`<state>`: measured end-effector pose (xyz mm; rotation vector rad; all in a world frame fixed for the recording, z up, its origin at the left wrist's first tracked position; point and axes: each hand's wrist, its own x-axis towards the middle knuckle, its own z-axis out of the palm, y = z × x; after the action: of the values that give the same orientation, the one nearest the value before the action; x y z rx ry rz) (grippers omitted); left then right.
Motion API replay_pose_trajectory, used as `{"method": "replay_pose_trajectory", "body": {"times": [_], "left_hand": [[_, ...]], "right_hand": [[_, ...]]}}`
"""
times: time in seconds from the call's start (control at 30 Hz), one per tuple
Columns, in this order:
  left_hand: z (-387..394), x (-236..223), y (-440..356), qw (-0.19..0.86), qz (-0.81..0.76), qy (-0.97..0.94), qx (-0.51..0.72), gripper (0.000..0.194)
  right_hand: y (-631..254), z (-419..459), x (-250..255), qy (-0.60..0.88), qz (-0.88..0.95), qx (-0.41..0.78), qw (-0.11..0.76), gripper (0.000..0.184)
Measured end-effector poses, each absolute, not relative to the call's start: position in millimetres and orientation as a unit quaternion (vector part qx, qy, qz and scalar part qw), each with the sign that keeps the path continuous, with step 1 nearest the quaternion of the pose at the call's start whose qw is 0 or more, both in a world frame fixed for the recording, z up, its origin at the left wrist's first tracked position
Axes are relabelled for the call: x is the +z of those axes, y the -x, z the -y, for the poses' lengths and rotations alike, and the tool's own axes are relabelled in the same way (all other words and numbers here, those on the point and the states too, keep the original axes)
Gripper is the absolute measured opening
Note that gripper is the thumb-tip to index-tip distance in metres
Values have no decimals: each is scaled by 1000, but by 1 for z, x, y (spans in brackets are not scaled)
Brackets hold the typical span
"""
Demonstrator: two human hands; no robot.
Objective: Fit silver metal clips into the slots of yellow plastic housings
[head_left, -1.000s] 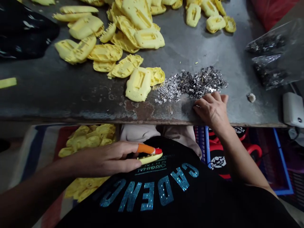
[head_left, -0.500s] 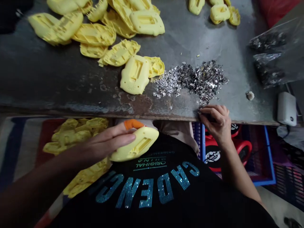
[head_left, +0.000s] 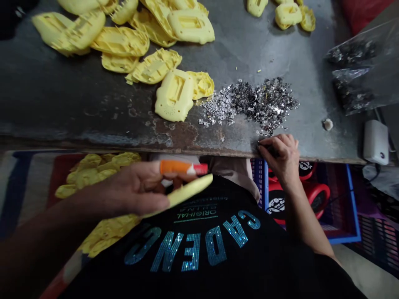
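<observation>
My left hand is below the table edge, in front of my black shirt, closed on a yellow plastic shell seen edge-on. Its forefinger wears an orange finger cot. My right hand rests at the front edge of the metal table, fingers pinched on something small I cannot make out, just below a heap of small shiny metal parts.
Several yellow plastic shells lie across the table's back and middle. More yellow shells fill a container below on the left. Clear bags of dark parts and a white box sit right. A blue crate stands under the table.
My left hand has turned the yellow shell from face-up to edge-on. My right hand has drawn back from the metal heap to the table edge and closed into a pinch.
</observation>
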<state>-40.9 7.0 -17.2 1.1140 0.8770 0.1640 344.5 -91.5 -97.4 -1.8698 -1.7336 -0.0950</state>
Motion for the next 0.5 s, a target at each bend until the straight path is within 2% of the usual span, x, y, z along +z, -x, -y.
{"method": "replay_pose_trajectory", "body": {"times": [0.1,0.27,0.43,0.5], "left_hand": [[-14,-24,14,835,-382,-360,166,73],[0,-41,-19,915,-276,-233,181,92],[13,-52,-25,931,-242,-190,198,74],[14,-53,-24,935,-232,-190,191,74]], "right_hand": [[-336,92,-85,657,677,-12,332,4],[-306,86,-45,547,736,53,394,20],[-278,68,-21,463,791,65,394,24],[-274,62,-19,449,808,52,378,26]]}}
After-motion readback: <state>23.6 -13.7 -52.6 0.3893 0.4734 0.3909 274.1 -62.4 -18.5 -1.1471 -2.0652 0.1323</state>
